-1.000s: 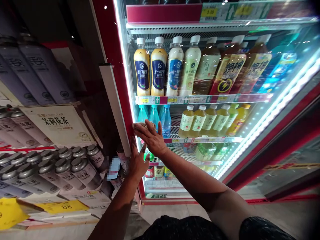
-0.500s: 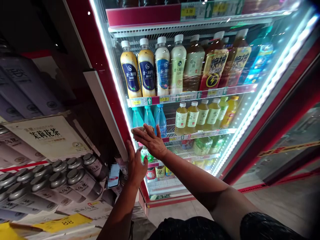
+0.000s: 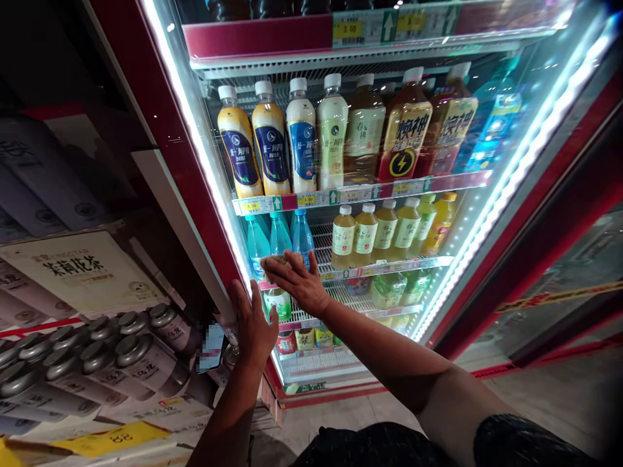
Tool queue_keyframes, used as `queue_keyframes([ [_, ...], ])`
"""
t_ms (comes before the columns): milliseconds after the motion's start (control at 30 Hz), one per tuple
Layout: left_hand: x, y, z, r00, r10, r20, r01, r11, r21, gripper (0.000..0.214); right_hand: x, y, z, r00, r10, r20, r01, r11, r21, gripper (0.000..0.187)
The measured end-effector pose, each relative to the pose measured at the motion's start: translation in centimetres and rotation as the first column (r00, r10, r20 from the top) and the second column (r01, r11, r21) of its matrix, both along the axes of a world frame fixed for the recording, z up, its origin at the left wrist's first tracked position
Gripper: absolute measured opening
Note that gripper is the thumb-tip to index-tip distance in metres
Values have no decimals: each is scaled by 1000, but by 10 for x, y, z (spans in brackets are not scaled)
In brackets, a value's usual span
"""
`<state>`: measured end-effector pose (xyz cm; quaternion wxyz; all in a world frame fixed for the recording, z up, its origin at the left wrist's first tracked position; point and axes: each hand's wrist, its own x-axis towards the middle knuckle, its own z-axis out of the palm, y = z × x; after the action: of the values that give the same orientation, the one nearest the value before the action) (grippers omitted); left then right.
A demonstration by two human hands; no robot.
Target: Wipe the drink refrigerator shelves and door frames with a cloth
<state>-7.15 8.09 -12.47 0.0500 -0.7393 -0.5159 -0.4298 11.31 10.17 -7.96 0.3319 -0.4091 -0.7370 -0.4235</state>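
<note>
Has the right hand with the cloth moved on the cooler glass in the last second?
Yes, slightly right: the right hand and cloth have slid away from the lit left edge, from under the leftmost blue bottle toward the middle one.

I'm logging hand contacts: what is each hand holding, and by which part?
Nothing is gripped. The right hand presses a brownish cloth flat against the fridge glass; the left hand lies open on the door's red frame.

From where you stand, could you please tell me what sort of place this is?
Most likely a convenience store: a lit drinks fridge holds rows of bottles, price tags line its shelf edges, and tea tins are stacked on display beside it.
</note>
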Motion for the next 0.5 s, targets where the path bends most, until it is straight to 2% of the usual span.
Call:
queue_keyframes([
  [100, 2, 0, 0, 1000, 5, -21, -5, 1000, 11, 86, 5, -4, -7, 999, 1, 45, -2, 1000, 15, 49],
  [300, 7, 1, -1, 998, 60, -20, -60, 998, -10, 88, 16, -5, 6, 1000, -21, -22, 22, 999, 29, 50],
  [500, 11, 0, 0, 997, 69, 45, -66, 997, -49, 88, 32, -10, -10, 999, 24, 32, -25, 999, 29, 46],
])
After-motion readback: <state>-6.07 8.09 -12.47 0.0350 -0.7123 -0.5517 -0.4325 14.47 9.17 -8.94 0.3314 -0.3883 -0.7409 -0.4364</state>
